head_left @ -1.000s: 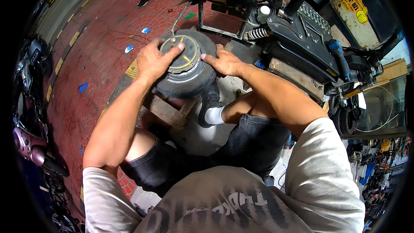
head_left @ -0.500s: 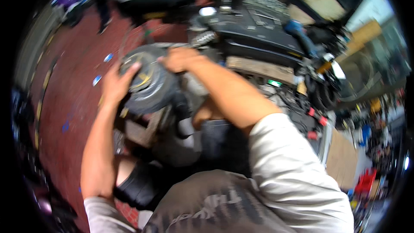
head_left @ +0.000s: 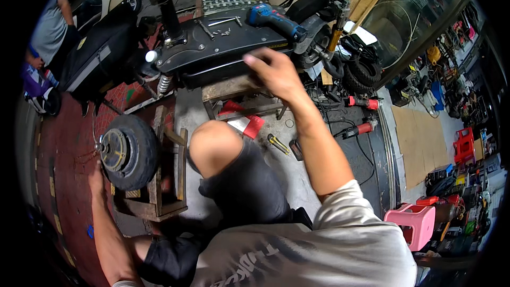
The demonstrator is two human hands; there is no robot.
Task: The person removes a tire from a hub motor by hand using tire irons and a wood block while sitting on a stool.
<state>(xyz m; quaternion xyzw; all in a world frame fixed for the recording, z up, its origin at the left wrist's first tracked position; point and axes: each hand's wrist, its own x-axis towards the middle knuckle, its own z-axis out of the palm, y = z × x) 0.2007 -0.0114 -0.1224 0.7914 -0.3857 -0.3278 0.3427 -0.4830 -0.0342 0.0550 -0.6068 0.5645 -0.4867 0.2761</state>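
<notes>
A black-tyred wheel with a metal hub and protruding axle leans on a low wooden stool at the left. My left hand steadies the wheel from its lower left, by the hub; its fingers are partly hidden. My right hand is raised over the near edge of the scooter deck, fingers apart and slightly blurred, with nothing visible in it. Beyond it, a blue cordless drill lies on the deck. Small wrenches and a few screws lie left of the drill.
A wooden stool supports the scooter deck. On the floor lie a yellow-black cutter knife, red power tools and loose tyres. A pink plastic stool stands at the right. Another person is at the far left.
My right hand has left the wheel and moved right, to the scooter deck. My left hand has shifted from the wheel's upper face to its lower left side. The view has turned right.
</notes>
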